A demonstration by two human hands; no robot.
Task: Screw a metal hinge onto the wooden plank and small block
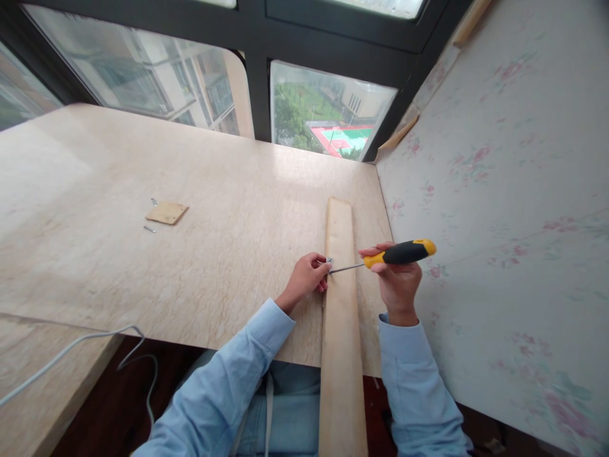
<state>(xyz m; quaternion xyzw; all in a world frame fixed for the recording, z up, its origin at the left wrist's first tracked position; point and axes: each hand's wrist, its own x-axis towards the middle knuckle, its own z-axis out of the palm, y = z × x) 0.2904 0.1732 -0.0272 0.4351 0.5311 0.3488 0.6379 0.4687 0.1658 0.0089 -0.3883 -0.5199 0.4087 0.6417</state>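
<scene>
A long wooden board (340, 317) lies over the stone sill and reaches past its front edge towards me. At the board's left edge, my left hand (310, 274) pinches a small metal bracket (329, 261) against the wood. My right hand (397, 285) is wrapped round the yellow and black handle of a screwdriver (403, 252). The screwdriver's shaft points left across the board, and its tip is right by the bracket and my left fingertips. Whether a screw sits under the tip is too small to tell.
On the sill (228, 190) to the left lies a small wooden plate (166, 212) with two small metal pieces beside it. A white cable (71, 346) runs over the lower left ledge. The papered wall (499, 190) stands close on the right, and windows line the back.
</scene>
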